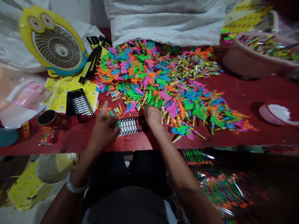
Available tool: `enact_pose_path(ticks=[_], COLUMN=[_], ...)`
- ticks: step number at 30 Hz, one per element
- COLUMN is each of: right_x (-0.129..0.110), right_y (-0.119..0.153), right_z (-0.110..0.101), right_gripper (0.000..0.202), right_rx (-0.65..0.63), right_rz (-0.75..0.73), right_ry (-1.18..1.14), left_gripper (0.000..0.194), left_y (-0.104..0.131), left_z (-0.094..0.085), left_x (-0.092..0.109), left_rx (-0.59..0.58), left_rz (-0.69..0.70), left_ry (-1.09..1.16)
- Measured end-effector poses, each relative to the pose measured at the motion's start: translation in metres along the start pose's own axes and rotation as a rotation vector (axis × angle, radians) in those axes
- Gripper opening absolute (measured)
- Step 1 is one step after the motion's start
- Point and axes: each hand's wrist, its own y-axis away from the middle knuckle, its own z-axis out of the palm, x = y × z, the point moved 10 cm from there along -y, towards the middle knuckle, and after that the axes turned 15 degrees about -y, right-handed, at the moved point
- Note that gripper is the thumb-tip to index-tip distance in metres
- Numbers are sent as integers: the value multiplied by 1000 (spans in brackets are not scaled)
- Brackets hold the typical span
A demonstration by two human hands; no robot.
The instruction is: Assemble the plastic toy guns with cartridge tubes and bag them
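Observation:
A black lattice tray (131, 126) with a white bottom lies on the red table in front of me. My left hand (104, 126) is at its left end, the index finger raised and the thumb near other fingers, close to a small blue-green piece. Over the tray's right end, my right hand (153, 116) reaches into the near edge of the pile of colourful plastic toy pieces (140, 68). Its fingers are bent beside a blurred green piece (156, 101); whether they grip it is unclear. Small yellow-wrapped tubes (191, 67) lie among and behind the pieces.
At left are a yellow fan (62, 46), a dark can (54, 119), another black tray (81, 105) and yellow printed sheets (57, 96). A pink tub (252, 59) of tubes and a small basket (271, 115) stand at right. White sacks (163, 23) line the back.

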Motion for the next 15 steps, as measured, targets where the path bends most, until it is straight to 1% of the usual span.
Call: enact_pose_path(ticks=[3, 5, 7, 10, 11, 12, 13, 14, 15], right_x=[-1, -1, 1, 1, -2, -5, -7, -8, -6], right_y=[3, 9, 16, 26, 29, 32, 35, 38, 40], right_z=[1, 3, 9, 22, 25, 28, 29, 30, 29], right_gripper=[29, 23, 20, 13, 15, 18, 21, 21, 20], right_rx=[11, -41, -134, -266, -296, -325, -350, -353, -326], right_rz=[-28, -61, -55, -19, -37, -70, -107, -142, -174], right_ry=[-45, -179, -461, -998, -1134, -1224, -1260, -1242, -1175], left_gripper=[23, 20, 18, 17, 18, 19, 21, 23, 24], left_y=[2, 2, 3, 3, 3, 4, 4, 4, 5], left_z=[0, 0, 1, 2, 2, 2, 2, 2, 2], left_x=[1, 0, 0, 0, -1, -1, -2, -2, -3], left_rx=[-7, -13, -20, -28, -28, -28, -29, -31, -35], left_rz=[14, 10, 2, 2, 2, 1, -1, -2, -4], left_ry=[26, 47, 61, 76, 84, 93, 103, 112, 120])
